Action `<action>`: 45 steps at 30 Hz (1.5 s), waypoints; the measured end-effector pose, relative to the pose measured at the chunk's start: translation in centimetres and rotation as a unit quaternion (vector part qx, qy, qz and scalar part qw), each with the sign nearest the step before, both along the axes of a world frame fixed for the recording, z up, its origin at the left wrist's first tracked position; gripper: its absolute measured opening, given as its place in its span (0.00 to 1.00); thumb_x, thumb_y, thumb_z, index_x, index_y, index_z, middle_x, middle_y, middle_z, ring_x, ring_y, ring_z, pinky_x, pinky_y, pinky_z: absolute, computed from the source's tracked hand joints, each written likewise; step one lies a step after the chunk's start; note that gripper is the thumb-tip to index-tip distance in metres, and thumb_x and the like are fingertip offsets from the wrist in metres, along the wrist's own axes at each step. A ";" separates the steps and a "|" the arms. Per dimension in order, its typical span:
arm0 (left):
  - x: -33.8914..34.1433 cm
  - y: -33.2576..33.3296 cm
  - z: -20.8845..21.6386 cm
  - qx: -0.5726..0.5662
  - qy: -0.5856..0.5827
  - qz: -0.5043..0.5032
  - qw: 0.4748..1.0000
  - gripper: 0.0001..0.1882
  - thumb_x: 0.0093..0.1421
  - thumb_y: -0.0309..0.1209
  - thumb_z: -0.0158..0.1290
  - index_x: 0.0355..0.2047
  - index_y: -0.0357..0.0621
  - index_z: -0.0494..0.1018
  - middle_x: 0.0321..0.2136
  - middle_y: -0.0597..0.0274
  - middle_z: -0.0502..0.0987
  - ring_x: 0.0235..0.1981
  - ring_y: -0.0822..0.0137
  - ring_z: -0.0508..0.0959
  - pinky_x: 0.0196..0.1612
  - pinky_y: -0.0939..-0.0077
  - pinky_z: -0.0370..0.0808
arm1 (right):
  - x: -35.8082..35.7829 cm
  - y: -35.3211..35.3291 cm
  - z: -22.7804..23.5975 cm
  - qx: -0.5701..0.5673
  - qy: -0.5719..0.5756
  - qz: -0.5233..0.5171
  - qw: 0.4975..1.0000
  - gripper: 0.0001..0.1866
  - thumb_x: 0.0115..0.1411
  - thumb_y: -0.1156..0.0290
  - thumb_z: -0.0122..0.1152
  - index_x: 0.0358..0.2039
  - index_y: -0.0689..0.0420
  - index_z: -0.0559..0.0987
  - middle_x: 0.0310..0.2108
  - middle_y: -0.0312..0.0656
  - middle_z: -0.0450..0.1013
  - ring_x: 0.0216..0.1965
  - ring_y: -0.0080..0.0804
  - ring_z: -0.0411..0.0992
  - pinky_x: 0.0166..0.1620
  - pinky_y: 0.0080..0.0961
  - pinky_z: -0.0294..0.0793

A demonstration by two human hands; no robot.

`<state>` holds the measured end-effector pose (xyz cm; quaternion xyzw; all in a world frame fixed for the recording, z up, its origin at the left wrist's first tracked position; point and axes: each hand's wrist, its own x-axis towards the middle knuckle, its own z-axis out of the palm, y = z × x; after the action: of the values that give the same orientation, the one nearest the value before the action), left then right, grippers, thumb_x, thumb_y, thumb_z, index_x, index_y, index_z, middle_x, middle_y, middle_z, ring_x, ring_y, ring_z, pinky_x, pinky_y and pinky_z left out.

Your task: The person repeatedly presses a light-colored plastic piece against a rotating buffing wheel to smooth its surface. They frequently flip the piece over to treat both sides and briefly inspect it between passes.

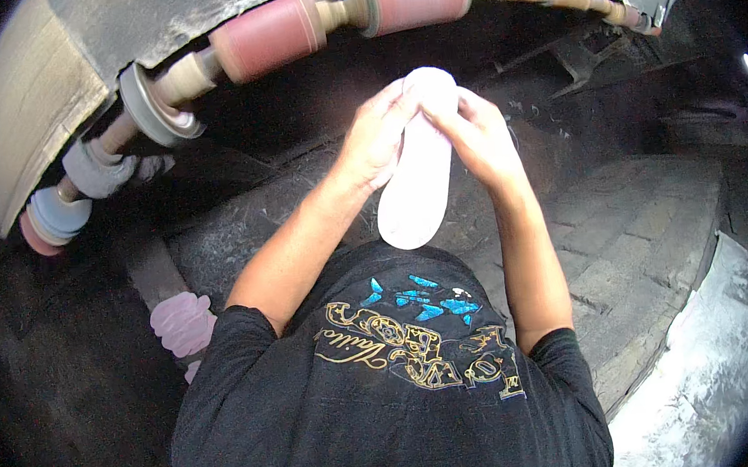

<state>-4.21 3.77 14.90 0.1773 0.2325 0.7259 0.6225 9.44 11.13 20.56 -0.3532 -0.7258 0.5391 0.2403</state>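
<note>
Between my two hands is a white shoe sole or insole (414, 181), long and rounded at both ends, tilted with its wider end toward my body. My left hand (376, 135) grips its left edge near the far end, thumb on the upper face. On the other side my right hand (479, 135) holds the same far end, its thumb also laid on the top face. The fingers beneath are partly hidden by the sole. It is held in front of a row of sanding rollers, apart from them.
A finishing machine's shaft carries a red sanding drum (270, 36), a second pink-red drum (419, 0) and a grey wheel (154, 106) under a dusty housing (169, 25). Pale purple pieces (183, 323) lie at the lower left. A whitish dusty surface (698, 374) lies at the right.
</note>
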 end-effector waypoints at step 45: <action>6.3 -9.8 -14.3 -0.150 -0.090 0.099 0.980 0.23 0.60 0.26 0.58 0.55 0.37 0.69 0.48 0.51 0.78 0.48 0.55 0.80 0.54 0.56 0.77 | 10.1 -4.4 -13.8 -0.306 -0.131 0.091 0.939 0.17 0.65 0.62 0.60 0.45 0.64 0.79 0.32 0.42 0.79 0.28 0.27 0.77 0.34 0.24 0.75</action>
<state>2.09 -6.07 0.62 -0.0082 0.2978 0.7539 0.5856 19.50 6.70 6.74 -0.4101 -0.5800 0.7033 -0.0267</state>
